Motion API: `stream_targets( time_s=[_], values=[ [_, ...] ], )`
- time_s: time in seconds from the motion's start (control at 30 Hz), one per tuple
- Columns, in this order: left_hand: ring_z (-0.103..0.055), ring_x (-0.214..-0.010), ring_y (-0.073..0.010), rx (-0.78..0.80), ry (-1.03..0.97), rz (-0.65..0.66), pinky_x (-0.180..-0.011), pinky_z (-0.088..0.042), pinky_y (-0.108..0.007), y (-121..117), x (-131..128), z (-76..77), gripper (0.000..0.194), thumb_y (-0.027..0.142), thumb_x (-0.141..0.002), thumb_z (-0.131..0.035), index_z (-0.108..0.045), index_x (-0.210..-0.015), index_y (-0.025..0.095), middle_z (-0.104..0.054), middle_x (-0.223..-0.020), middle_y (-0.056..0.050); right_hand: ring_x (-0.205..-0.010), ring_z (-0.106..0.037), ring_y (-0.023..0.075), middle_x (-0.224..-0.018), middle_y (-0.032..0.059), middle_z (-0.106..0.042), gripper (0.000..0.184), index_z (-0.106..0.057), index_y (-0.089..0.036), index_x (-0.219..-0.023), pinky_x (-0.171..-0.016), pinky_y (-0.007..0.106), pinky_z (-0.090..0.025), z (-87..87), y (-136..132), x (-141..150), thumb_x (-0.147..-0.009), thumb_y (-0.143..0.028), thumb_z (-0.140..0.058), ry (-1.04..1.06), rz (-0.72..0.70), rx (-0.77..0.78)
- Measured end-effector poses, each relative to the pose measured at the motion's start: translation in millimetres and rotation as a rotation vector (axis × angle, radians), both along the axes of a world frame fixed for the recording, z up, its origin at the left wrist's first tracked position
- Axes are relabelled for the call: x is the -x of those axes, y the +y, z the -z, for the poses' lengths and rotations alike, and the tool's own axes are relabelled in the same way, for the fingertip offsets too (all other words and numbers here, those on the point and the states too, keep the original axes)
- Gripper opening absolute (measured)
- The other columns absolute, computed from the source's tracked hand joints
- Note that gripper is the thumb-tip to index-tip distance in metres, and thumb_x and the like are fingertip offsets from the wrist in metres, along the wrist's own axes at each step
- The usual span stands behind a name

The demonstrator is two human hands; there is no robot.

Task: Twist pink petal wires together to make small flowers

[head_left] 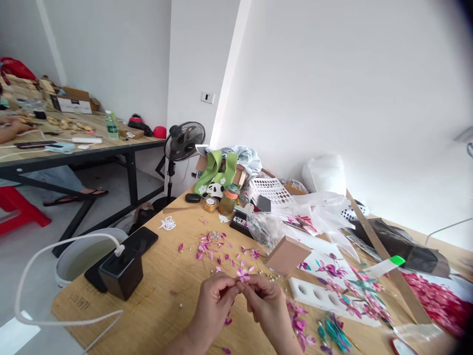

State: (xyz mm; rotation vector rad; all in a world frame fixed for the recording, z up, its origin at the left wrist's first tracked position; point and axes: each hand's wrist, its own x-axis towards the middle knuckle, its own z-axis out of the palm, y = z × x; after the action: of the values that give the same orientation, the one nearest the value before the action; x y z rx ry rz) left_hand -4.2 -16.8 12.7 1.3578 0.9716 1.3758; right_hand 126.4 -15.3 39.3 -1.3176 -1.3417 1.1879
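I sit at a broad wooden table (158, 296) whose top runs off to my right under a heap of craft clutter. Across the room stands a second long table (74, 148), where another person's hand (11, 129) rests at the far left edge. A black standing fan (184, 141) sits on the floor between the two tables, and a white bucket (79, 254) stands just beside my table's near left corner.

On my table, a green cloth bag (216, 172) lies at the back, with crumpled clear plastic bags (314, 207) spilling to its right. A long wooden ruler (384, 256) slants down across the right side. A black charger block (121, 271) with a white cable (55, 246) plugged in sits near the left, touching a dark phone (138, 241). A small brown cardboard box (287, 255) stands tilted above my hands, just beside a white tray with round holes (314, 294).

Loose pink petals (218, 246) are scattered across the middle (some purple, too small to count).

My left hand (213, 304) and right hand (268, 304) meet at the fingertips, both pinched narrow on a small pink flower (243, 274), held just above the tabletop at the near edge.
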Motion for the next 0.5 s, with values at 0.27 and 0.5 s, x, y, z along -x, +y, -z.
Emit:
stream_targets(
  time_s=[0.27,0.5],
  values=[
    [-0.047,-0.051,-0.0088,0.466,-0.405,0.158,-0.042,-0.028,-0.019,7,0,-1.8,0.046,0.053,-0.073,-0.061,-0.065,-0.089,0.010,-0.064,-0.070,-0.007,-0.031,-0.019,0.0000,-0.036,-0.0108,-0.036,0.033,-0.059,-0.014,-0.070,-0.033,0.015,-0.010,8.2,4,-2,-0.063,-0.042,-0.077,0.489,0.185,0.154],
    [-0.042,-0.049,-0.0072,0.494,-0.332,0.137,-0.042,-0.025,-0.018,6,-1,-3.4,0.042,0.051,-0.068,-0.066,-0.065,-0.078,0.011,-0.052,-0.057,0.001,-0.029,-0.020,-0.0011,-0.037,-0.0111,-0.036,0.033,-0.058,-0.015,-0.069,-0.033,0.016,-0.008,19.4,1,5,-0.061,-0.039,-0.079,0.618,0.206,0.223]
  ],
)
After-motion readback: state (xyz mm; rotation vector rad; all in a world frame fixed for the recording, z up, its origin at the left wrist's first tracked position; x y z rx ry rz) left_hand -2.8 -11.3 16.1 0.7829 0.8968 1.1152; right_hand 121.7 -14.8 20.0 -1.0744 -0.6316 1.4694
